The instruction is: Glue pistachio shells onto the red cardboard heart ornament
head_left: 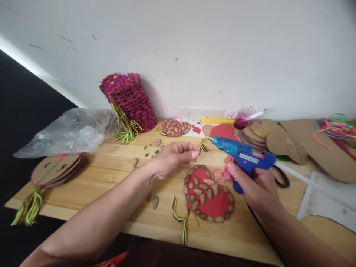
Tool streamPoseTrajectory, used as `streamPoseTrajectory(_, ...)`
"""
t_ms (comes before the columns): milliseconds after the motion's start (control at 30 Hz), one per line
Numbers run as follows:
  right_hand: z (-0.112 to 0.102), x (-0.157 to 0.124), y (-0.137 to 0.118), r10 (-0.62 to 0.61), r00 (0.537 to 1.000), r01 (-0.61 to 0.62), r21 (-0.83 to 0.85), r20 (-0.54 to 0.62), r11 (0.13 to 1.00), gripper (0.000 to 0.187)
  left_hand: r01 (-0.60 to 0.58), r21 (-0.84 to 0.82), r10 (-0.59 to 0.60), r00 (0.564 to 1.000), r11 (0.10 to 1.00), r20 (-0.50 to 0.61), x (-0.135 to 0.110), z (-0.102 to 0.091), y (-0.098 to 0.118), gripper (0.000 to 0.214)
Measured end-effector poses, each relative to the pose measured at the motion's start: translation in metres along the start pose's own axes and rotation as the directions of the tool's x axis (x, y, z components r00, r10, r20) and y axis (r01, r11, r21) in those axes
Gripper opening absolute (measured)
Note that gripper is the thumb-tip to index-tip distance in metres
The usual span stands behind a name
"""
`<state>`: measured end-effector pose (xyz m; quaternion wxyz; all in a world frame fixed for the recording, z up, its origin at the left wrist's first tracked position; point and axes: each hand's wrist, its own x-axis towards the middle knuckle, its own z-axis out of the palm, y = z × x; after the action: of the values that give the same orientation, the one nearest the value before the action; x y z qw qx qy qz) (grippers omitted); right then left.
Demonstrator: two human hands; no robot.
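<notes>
My right hand (257, 185) grips a blue hot glue gun (244, 154), its nozzle pointing left and a glue stick sticking out at the back. With fingers pinched, my left hand (179, 157) is above the table, left of the nozzle; a small dark piece shows at the fingertips, too small to name. Below both hands lies a red heart-shaped piece (215, 205) edged with peanuts, more peanuts (203, 191) spread over its upper left. It has a pink loop (217, 174) at the top and a green-black yarn tassel (183, 220) at its lower left.
Loose peanuts (155, 202) lie on the wooden table (111, 198). Behind stand a leaning purple stack (136, 104), a plastic bag (69, 129) and another peanut-covered piece (175, 128). Cardboard shapes (289, 142), scissors (285, 180) and coloured cords (336, 126) are at the right.
</notes>
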<state>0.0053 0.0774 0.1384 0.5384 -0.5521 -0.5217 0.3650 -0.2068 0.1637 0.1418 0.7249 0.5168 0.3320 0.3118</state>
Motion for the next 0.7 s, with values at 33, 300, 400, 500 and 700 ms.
streamPoseTrajectory(33,0.0,-0.002,-0.001,0.008,1.0,-0.008,0.014,0.005,1.0,0.018,0.025,-0.058,-0.026,1.0,0.998,-0.005,0.001,-0.002,0.0,0.032)
streamPoseTrajectory(300,0.004,-0.008,-0.009,-0.043,0.996,0.044,-0.009,0.077,0.999,0.028,0.076,-0.2,-0.073,0.997,0.977,0.024,0.003,-0.006,0.0,0.029)
streamPoseTrajectory(400,0.005,-0.01,-0.01,-0.027,0.998,0.028,-0.006,0.065,1.0,0.027,0.082,-0.209,-0.076,0.996,0.974,0.039,0.003,-0.007,-0.001,0.029)
streamPoseTrajectory(500,0.006,-0.011,-0.01,0.004,0.998,-0.006,0.023,0.067,1.0,0.028,0.083,-0.21,-0.077,0.996,0.974,0.035,0.004,-0.007,-0.002,0.03)
streamPoseTrajectory(700,0.005,-0.012,-0.01,-0.02,0.996,0.023,-0.037,0.084,0.999,0.026,0.074,-0.218,-0.065,0.997,0.973,0.048,0.004,-0.008,-0.003,0.028)
